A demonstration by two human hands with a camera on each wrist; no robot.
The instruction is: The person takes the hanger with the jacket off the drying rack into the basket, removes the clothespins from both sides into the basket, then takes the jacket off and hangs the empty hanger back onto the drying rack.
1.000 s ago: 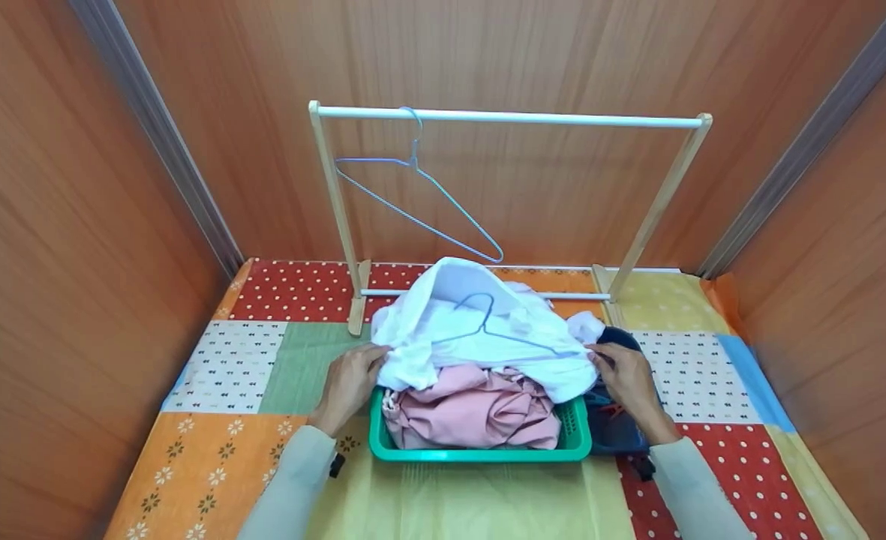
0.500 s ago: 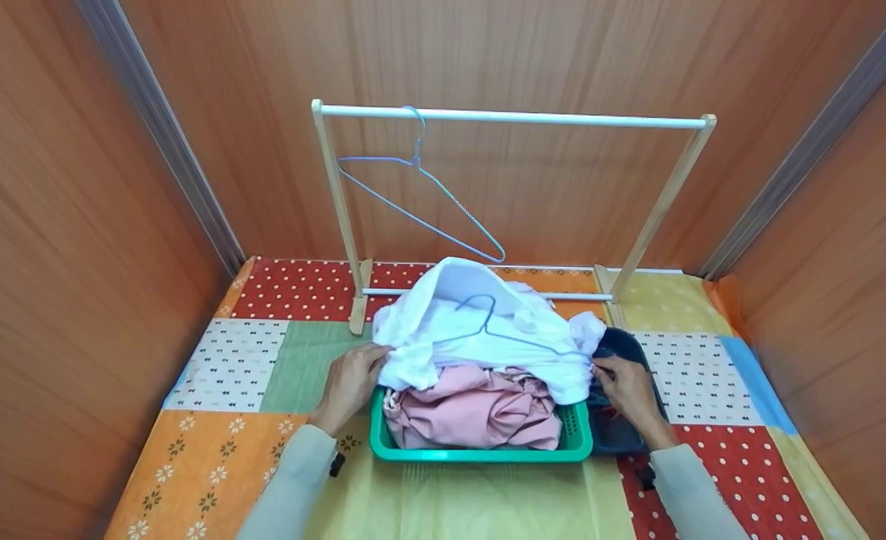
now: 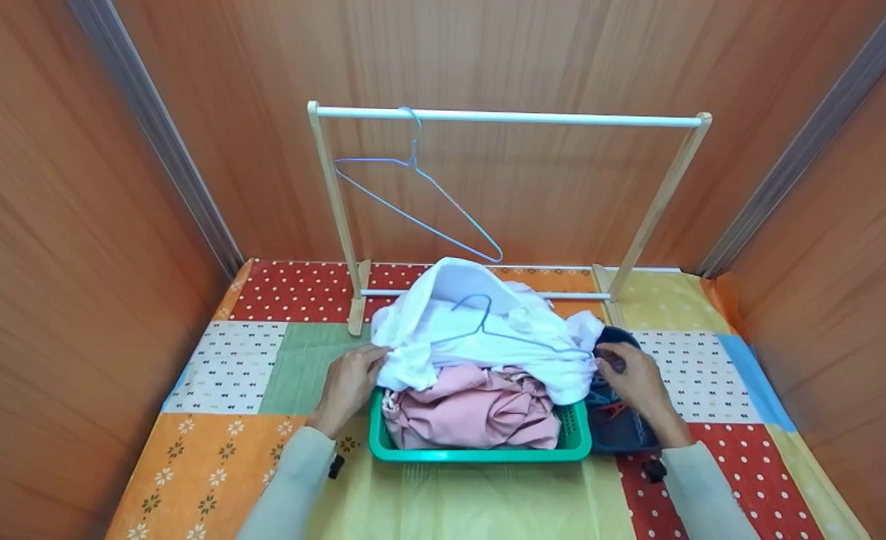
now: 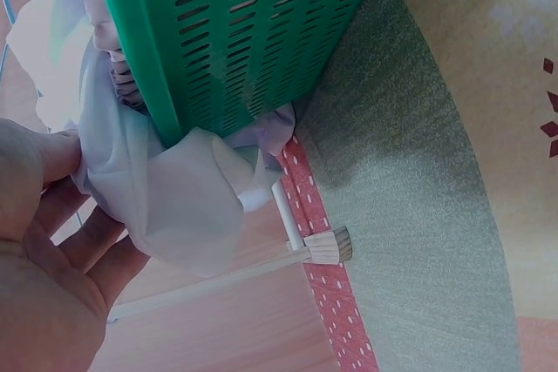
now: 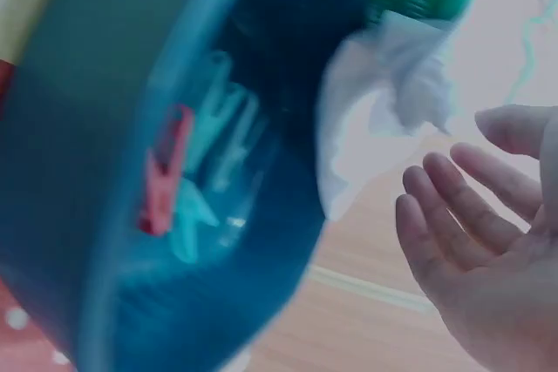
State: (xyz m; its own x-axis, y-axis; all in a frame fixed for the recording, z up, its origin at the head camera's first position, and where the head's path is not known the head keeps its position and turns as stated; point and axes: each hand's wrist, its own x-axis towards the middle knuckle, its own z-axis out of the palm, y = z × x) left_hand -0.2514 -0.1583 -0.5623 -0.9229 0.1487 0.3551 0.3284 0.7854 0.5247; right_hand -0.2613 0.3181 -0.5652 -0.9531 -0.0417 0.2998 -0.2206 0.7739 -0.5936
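A white garment [image 3: 405, 364] lies heaped over the back of a green basket [image 3: 480, 455], with a folded pink cloth [image 3: 480, 420] in front of it. On the white garment rests a thin blue hanger [image 3: 482, 322], its hook pointing up and away. My left hand [image 3: 351, 381] pinches the garment's left edge; in the left wrist view, white cloth [image 4: 174, 189] hangs from between the thumb and fingers. My right hand [image 3: 635, 379] hovers just beside the garment's right edge, above a dark tub. The right wrist view shows its fingers [image 5: 466, 215] spread, holding nothing.
The dark blue tub [image 3: 619, 435] holds clothespins [image 5: 166, 172], red and blue-green. Behind the basket stands a clothes rack [image 3: 563, 118], with another hanger [image 3: 454, 202] on its left side. A patchwork cloth [image 3: 210, 465] covers the table, and wooden walls enclose it.
My right hand has let go at the garment's right edge and drawn slightly right. The hanger's right end now shows farther out, near that edge. My left hand stays put.
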